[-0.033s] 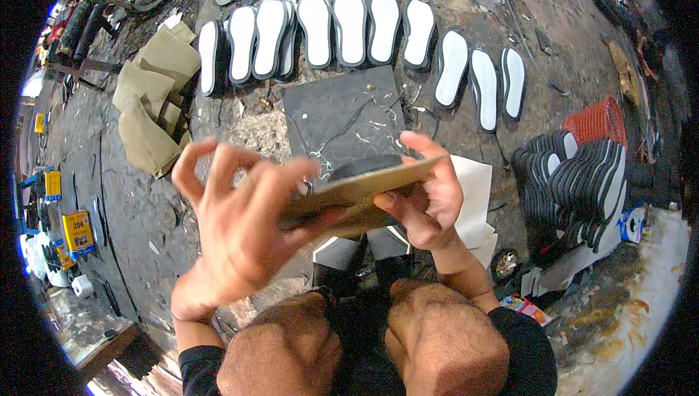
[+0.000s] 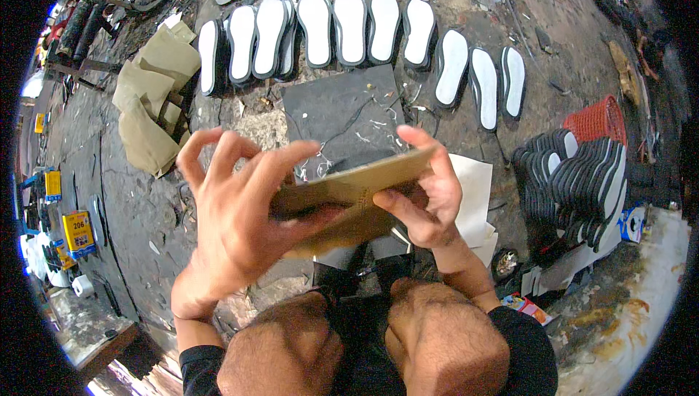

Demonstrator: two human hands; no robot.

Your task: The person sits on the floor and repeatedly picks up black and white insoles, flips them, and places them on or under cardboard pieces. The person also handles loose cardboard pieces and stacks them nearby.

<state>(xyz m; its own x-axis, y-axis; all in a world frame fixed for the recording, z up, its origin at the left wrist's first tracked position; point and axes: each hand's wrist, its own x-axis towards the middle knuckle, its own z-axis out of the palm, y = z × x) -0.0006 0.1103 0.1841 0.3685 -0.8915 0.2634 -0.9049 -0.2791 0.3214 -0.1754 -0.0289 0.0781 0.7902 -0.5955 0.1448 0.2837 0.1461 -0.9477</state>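
A bent tan sheet [image 2: 349, 185] with faint small marks is between my two hands, above a dark square mat [image 2: 335, 108]. My right hand [image 2: 429, 199] grips its right end, thumb on the near face and fingers behind. At the left end, my left hand [image 2: 240, 199] has its thumb in the dark fold of the sheet and its other fingers spread, the index finger over the upper edge. What lies behind the sheet is mostly hidden. White-topped black shoe soles [image 2: 351, 28] stand in a curved row beyond the mat.
Loose tan sheets [image 2: 156, 68] are heaped at the left. On the right are a stack of black-and-white soles [image 2: 582, 185] and a red basket [image 2: 597, 123]. White sheets [image 2: 472, 192] lie beside my right hand. A yellow box [image 2: 78, 232] stands at far left.
The sheet has tilted, so more of its near face shows and the dark edge behind it is less visible. My left fingers have shifted slightly up.
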